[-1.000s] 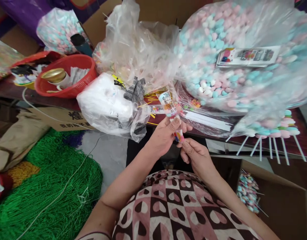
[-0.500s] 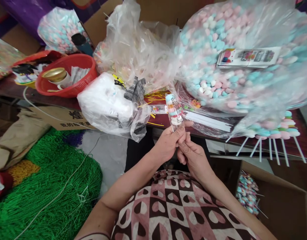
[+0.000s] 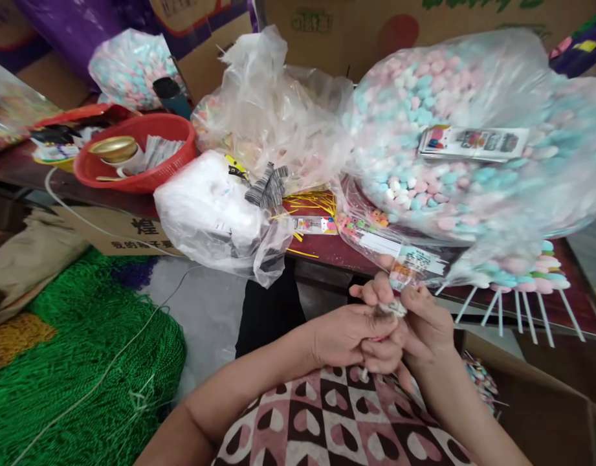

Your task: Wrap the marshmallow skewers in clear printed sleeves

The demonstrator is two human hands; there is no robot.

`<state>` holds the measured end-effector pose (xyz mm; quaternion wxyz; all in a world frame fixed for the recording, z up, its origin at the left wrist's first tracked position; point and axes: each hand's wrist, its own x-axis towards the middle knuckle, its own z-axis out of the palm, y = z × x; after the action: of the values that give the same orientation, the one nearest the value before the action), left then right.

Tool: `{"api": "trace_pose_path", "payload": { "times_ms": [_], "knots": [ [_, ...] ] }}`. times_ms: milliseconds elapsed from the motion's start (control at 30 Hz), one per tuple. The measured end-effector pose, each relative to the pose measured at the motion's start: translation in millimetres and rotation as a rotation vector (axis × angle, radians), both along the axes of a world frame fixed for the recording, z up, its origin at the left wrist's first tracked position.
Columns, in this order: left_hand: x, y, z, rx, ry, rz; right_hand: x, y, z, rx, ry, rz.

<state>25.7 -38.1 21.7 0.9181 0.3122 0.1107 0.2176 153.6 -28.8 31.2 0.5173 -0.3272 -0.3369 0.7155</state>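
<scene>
A wrapped marshmallow skewer [image 3: 410, 262] in a clear printed sleeve stands between my two hands, its top pointing away from me. My left hand [image 3: 358, 333] is closed around its lower part, with crumpled wrapper showing by the thumb. My right hand [image 3: 431, 320] is curled against the other side, its fingers closed on the skewer's lower wrapper. A small pale stick end peeks out below my fingers. Much of the grip is hidden by overlapping fingers. Behind, a printed wrapper [image 3: 314, 225] lies flat by yellow twist ties [image 3: 311, 202].
Several unwrapped marshmallow skewers [image 3: 525, 281] lie at the right table edge. Behind them is a big bag of marshmallows [image 3: 424, 84] with a wrapper stack [image 3: 474, 143] on it. A red basket [image 3: 137, 182] stands left. An open carton [image 3: 545, 395] sits low right.
Both hands have moved right and closer to my body with the skewer. It has tilted rightward, and my right hand has shifted up along its side.
</scene>
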Motion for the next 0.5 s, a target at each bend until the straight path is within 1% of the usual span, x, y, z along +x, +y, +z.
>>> {"api": "trace_pose_path", "payload": {
  "times_ms": [33,133,167,200,233,267,333,367,400,433,467,500],
  "knots": [
    [-2.2,2.3,0.8,0.096,0.126,0.077,-6.3,-1.0,-2.0,-0.016,0.008,-0.085],
    [-12.4,10.8,2.9,0.459,0.612,0.402,-16.9,-1.2,-7.4,-0.016,-0.075,-0.330],
    [-15.4,12.6,2.6,0.551,0.722,0.479,-16.8,-0.7,-7.8,-0.006,-0.105,-0.373],
    [-17.7,13.6,1.5,0.597,0.778,0.516,-14.9,-0.3,-7.1,0.003,-0.124,-0.379],
    [-19.1,13.7,-0.4,0.593,0.769,0.511,-11.7,0.1,-5.3,0.009,-0.134,-0.342],
    [-19.6,13.0,-2.9,0.544,0.700,0.469,-7.8,0.4,-2.7,0.009,-0.141,-0.270],
    [-18.4,10.5,-8.4,0.375,0.454,0.334,-1.1,0.6,3.0,0.012,-0.163,-0.114],
    [-17.2,9.4,-10.7,0.293,0.340,0.293,0.1,0.9,4.7,0.012,-0.183,-0.077],
    [-16.0,8.6,-12.5,0.248,0.276,0.285,-0.6,1.4,4.9,0.010,-0.208,-0.088],
    [-15.1,8.5,-13.7,0.253,0.286,0.323,-3.2,2.4,3.4,0.012,-0.233,-0.139],
    [-15.0,9.0,-14.4,0.309,0.371,0.398,-7.3,3.9,0.5,0.015,-0.257,-0.210],
    [-15.8,9.9,-14.9,0.401,0.506,0.491,-12.1,6.1,-3.2,0.026,-0.281,-0.279]
  ]
}}
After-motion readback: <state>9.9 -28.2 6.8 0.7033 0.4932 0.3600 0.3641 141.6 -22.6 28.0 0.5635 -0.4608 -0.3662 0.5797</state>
